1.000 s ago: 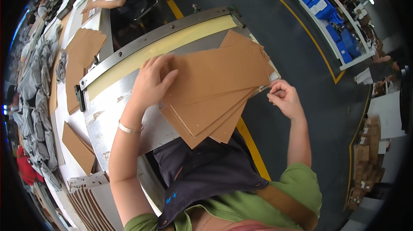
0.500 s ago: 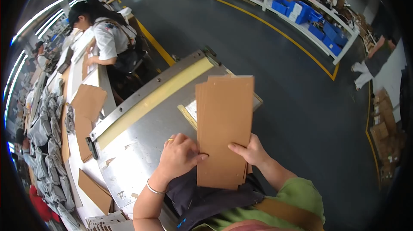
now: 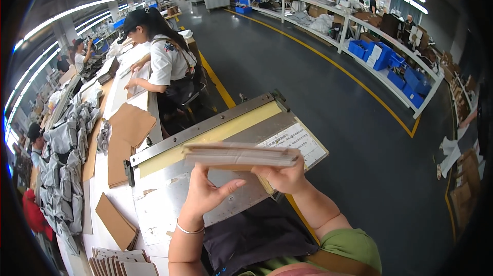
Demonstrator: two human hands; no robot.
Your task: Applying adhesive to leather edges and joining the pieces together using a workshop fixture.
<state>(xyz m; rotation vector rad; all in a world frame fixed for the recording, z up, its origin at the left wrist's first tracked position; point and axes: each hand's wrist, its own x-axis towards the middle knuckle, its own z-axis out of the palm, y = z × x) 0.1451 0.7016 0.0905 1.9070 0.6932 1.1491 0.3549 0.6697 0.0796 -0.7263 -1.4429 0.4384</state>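
Observation:
A stack of brown cardboard sheets (image 3: 241, 156) is held up in front of me, its long edge turned toward me. My right hand (image 3: 281, 174) grips it near its right end, with the thumb underneath. Toward its left end, my left hand (image 3: 208, 191) supports it with fingers that go up behind the stack, where they are partly hidden. The left thumb stands free of the cardboard. Below and beyond the stack lies a metal-topped board (image 3: 177, 194) with a yellow strip and a raised metal bar (image 3: 205, 131) along its far side.
Cut cardboard pieces (image 3: 126, 137) and a further cardboard stack (image 3: 115, 222) lie left on the white table. More upright pieces (image 3: 123, 265) stand near me. Grey fabric bundles (image 3: 61, 158) line the far left. A co-worker (image 3: 167, 60) works ahead. Shelving with blue bins (image 3: 380, 55) stands right.
The cardboard stack has swung from upright, face toward me, to lying crosswise with its edge toward me. Both hands have turned with it, and my view has tilted up.

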